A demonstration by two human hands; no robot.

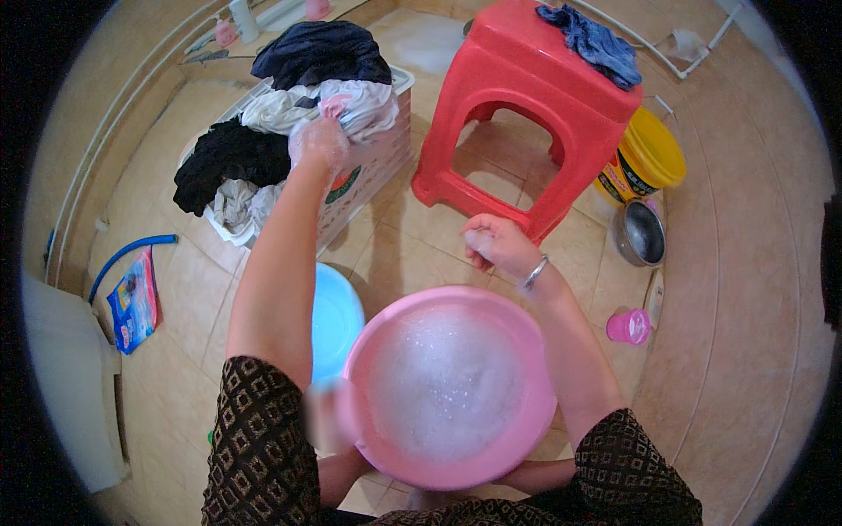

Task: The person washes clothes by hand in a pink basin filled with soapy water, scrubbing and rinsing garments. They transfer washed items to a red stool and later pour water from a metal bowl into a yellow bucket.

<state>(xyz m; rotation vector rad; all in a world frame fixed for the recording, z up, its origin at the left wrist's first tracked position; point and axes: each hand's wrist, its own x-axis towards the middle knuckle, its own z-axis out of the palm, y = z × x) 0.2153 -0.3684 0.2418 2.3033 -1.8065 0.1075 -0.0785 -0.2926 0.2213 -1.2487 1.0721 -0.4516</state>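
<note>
My left hand (319,143), coated in suds, reaches to the heaped laundry and grips a white garment with a pink patch (368,108). Its fingertips are hidden in the cloth. Around it in the white plastic laundry basket (368,187) lie a dark navy garment (322,52), a black garment (230,158) and greyish-white cloth (235,204). My right hand (503,244), with a silver bangle on the wrist, hovers empty near the red stool's foot, fingers loosely bent. Before me stands a pink basin (454,473) of foamy water (447,388).
A light-blue basin (337,322) sits left of the pink one. Ahead is a red plastic stool (447,112) bearing a blue cloth (595,46). To the right are a yellow bucket (651,148), a metal bowl (641,233) and a pink cup (628,327). A detergent bag (135,302) lies left.
</note>
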